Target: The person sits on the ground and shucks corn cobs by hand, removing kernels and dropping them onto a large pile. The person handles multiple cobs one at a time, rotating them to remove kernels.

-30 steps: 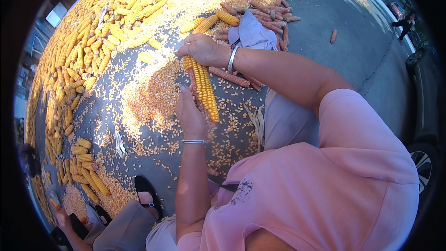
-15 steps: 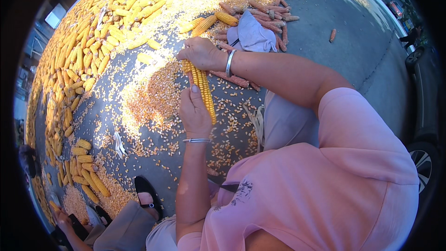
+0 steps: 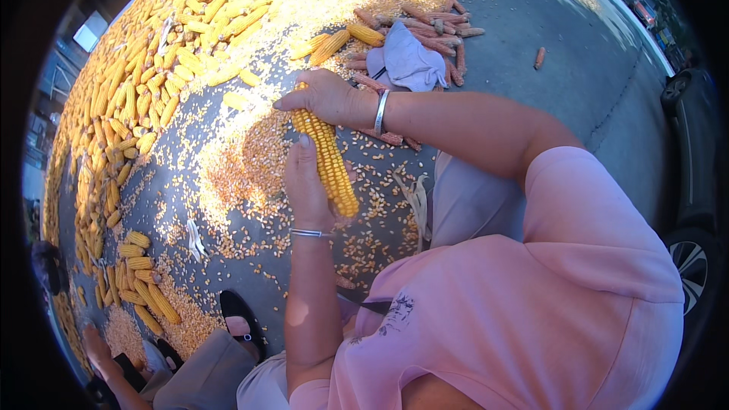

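A yellow corn cob [image 3: 324, 153] slants between my two hands, thickly covered with kernels on the side that shows. My right hand [image 3: 330, 99] is closed over its upper end. Lower down, my left hand [image 3: 306, 186] is wrapped round the cob, the thumb lying along its left side and fingertips showing at the right. Below the hands, loose kernels [image 3: 254, 159] are heaped and scattered over the dark ground. Beyond my right hand lie a few whole yellow cobs [image 3: 331, 47] and a pile of reddish stripped cobs [image 3: 437, 24], with a pale lilac cap [image 3: 408, 59] against them.
A large heap of unshelled corn [image 3: 137, 83] spreads along the left and far side. Dry husk [image 3: 415, 201] lies near my knee. At the lower left are another person's arm [image 3: 114, 372] and a black shoe [image 3: 243, 319]. A dark car [image 3: 687, 175] stands at the right.
The cob has turned in my hands: a bare reddish strip showed before, and now rows of kernels face up. Its lower end has swung slightly right. The other person's hand no longer shows a cob.
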`<state>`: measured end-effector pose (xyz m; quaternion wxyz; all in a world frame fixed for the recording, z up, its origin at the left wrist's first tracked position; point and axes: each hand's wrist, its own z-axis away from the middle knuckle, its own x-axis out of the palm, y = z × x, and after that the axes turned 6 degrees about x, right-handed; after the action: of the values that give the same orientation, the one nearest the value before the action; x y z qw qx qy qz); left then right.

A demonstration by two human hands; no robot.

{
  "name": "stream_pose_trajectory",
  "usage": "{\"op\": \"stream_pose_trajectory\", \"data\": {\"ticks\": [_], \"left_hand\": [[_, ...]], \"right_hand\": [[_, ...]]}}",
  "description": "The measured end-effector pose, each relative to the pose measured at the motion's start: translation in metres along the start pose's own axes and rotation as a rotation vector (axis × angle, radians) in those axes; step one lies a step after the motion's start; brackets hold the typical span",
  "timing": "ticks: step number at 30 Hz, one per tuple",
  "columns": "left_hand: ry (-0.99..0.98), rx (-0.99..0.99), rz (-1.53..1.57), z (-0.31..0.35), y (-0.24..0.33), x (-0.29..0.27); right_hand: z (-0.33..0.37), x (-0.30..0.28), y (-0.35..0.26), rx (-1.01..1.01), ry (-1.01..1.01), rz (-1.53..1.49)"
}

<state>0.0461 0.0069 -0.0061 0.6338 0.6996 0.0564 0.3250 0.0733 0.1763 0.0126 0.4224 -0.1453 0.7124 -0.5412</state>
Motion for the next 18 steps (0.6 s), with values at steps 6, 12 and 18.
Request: {"op": "stream_pose_trajectory", "data": {"ticks": [6,12,18], "left_hand": [[0.102,0.096,-0.023,-0.005,-0.021,-0.009],[0.154,0.105,-0.167,-0.007,-0.031,-0.019],[0.136,-0.052,0.187,-0.007,-0.006,-0.007]], "right_hand": [[0.007,0.003,0.004,-0.052,0.031,0.234],[0.004,0.013,0.026,-0.348,0.078,0.369],[0.000,-0.003,0.019,-0.113,-0.053,0.080]]}}
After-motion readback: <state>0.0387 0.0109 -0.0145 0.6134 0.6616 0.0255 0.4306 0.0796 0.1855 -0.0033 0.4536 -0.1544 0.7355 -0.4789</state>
